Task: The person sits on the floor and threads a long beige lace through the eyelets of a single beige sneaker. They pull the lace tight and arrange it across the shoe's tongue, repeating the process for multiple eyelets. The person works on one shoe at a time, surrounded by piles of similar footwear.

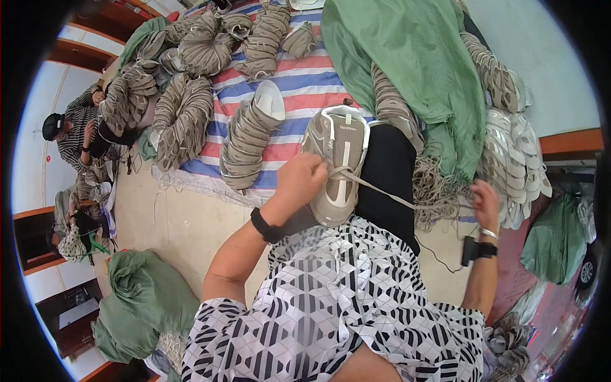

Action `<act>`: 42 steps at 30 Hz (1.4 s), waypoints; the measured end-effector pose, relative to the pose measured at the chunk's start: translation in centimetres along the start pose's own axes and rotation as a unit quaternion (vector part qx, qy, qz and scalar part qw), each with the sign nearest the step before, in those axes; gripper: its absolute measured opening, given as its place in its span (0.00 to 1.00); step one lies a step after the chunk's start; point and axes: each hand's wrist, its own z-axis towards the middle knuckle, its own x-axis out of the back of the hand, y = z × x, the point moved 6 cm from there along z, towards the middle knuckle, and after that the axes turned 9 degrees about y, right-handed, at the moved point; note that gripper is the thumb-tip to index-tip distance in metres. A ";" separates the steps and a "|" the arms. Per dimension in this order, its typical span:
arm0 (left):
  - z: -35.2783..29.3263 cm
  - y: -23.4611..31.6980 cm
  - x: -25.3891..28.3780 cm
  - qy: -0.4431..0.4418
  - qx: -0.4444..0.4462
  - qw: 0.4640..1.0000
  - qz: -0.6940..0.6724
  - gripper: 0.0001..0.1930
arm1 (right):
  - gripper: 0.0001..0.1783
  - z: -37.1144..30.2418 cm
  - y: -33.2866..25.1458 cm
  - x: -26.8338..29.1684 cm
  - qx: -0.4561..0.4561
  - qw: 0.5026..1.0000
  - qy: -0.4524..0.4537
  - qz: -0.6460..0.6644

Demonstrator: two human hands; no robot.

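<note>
A beige and white shoe upper [344, 143] lies across my lap, its toe toward me. My left hand [302, 183] is closed at its left edge, fingertips beside the lacing; exactly what they pinch is partly hidden. From the upper, a flat beige shoelace [386, 195] stretches rightward to my right hand [485, 207], which is closed around the far part of it, well away from the shoe. Just short of that hand, a heap of loose beige laces [439, 191] sits beside my dark-clothed leg.
Nested stacks of shoe uppers [245, 146] rest on a striped plastic sheet [296, 83] ahead. Green cloth [407, 57] covers more at the right, next to pale stacked uppers [509, 159]. A green sack [143, 299] stands at left. A co-worker [73, 130] sits far left.
</note>
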 end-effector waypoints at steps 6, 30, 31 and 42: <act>0.0 -1.9 -1.7 -0.078 0.106 0.972 -0.193 0.10 | 0.06 -12.9 -5.3 -24.6 0.086 0.946 -0.274 -0.152; -0.2 -1.3 -1.4 -0.021 -0.023 0.994 -0.108 0.15 | 0.05 -16.7 -3.7 -28.7 0.451 0.803 -0.185 -0.343; -0.3 -1.3 -1.6 -0.015 -0.029 0.994 -0.104 0.15 | 0.05 -17.1 -3.2 -28.8 0.474 0.780 -0.183 -0.364; 0.3 0.6 -0.5 -0.052 -0.088 0.995 -0.014 0.13 | 0.05 -16.0 -2.1 -30.0 0.454 0.754 -0.219 -0.421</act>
